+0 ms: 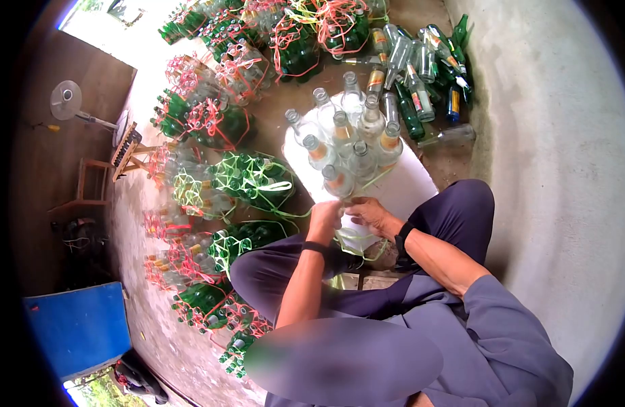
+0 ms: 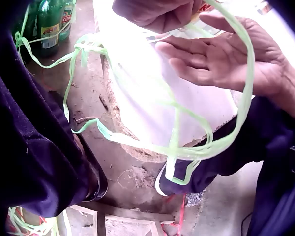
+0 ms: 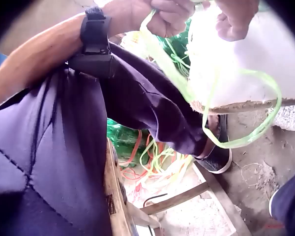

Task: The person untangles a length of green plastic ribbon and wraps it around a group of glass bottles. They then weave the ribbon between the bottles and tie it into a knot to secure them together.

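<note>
Several clear glass bottles [image 1: 361, 161] stand upright in a cluster on a white block [image 1: 411, 186], in front of both hands. My left hand [image 1: 325, 220] is at the near edge of the cluster, its fingers curled and gripping light green plastic twine [image 2: 247, 83]. Close beside it, my right hand [image 1: 371, 213] pinches the twine near thumb and forefinger; its other fingers [image 2: 191, 58] stretch loosely toward the left hand. The pinch itself is partly hidden. A long loop of twine hangs below the hands, over the block's near edge.
Bundles of green bottles [image 1: 255, 180] and clear bottles tied with red and green twine fill the left side. Loose bottles [image 1: 421, 71] lie at the back right beside a grey wall [image 1: 543, 136]. A fan [image 1: 66, 100] stands far left. Wooden slats [image 3: 174, 199] show below.
</note>
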